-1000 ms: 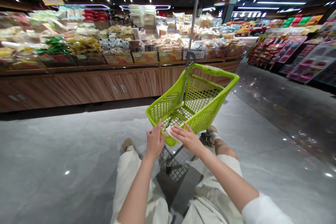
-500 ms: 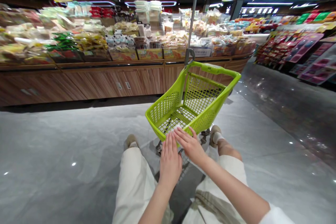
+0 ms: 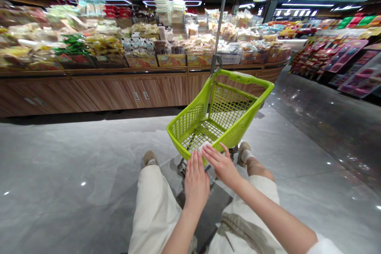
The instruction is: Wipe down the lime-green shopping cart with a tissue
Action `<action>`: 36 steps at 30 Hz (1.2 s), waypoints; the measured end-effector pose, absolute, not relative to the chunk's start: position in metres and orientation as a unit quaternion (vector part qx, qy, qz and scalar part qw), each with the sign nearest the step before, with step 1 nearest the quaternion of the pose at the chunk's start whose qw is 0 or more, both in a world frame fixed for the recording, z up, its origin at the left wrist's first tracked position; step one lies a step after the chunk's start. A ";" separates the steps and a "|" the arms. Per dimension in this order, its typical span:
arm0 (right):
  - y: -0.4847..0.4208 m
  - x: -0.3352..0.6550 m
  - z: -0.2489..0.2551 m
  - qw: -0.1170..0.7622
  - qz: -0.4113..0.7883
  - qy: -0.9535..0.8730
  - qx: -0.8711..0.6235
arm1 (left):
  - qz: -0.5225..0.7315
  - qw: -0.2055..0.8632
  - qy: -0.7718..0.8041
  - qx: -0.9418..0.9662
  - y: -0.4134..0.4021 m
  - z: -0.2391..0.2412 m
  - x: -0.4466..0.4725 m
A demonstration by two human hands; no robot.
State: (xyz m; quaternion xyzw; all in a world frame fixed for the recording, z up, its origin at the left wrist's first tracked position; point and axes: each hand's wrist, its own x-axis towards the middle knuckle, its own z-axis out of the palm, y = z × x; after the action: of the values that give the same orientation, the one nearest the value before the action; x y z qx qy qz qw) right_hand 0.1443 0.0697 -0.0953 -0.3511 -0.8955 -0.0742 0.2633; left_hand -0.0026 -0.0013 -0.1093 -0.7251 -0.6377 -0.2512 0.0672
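A bright green shopping cart point(image 3: 218, 119) with a lattice basket stands before me, its low front rim nearest my knees. My left hand point(image 3: 196, 180) lies with straight fingers at that rim, its thumb hanging on the near side. Just beside it, my right hand point(image 3: 222, 166) presses a small white tissue point(image 3: 204, 146) against the rim. Only a scrap of the tissue shows past the fingertips, so how it is gripped underneath is hidden. The two hands' fingertips are close together. No goods are visible in the basket.
Wood-panelled display counters point(image 3: 127, 93) piled with packaged foods run behind the cart. A grey pole point(image 3: 222, 16) rises by the cart's handle. My legs in pale trousers point(image 3: 153, 206) flank the cart's front. Racks of goods point(image 3: 351, 59) stand at the right, across the shiny grey floor point(image 3: 74, 158).
Both hands have shifted slightly right along the cart's rim, and more of the white tissue shows by the right fingertips. The view has moved a little; the cart looks otherwise unchanged.
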 end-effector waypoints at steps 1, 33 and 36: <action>0.067 0.142 -0.095 0.256 -0.071 -0.907 -0.326 | -0.251 0.067 -0.636 -0.726 -0.001 -0.110 -0.003; 0.091 0.181 -0.089 0.253 -0.090 -0.909 -0.320 | -0.221 0.072 -0.622 -0.748 -0.006 -0.112 -0.001; 0.119 0.215 -0.082 0.271 -0.104 -0.856 -0.428 | -0.211 0.077 -0.619 -0.753 -0.007 -0.113 -0.001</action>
State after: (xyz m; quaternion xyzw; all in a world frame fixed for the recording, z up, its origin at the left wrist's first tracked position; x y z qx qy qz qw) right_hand 0.2147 0.1193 -0.0821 -0.4284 -0.8557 -0.1039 0.2711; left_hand -0.0008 -0.0066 -0.1131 -0.7526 -0.6189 -0.2111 0.0775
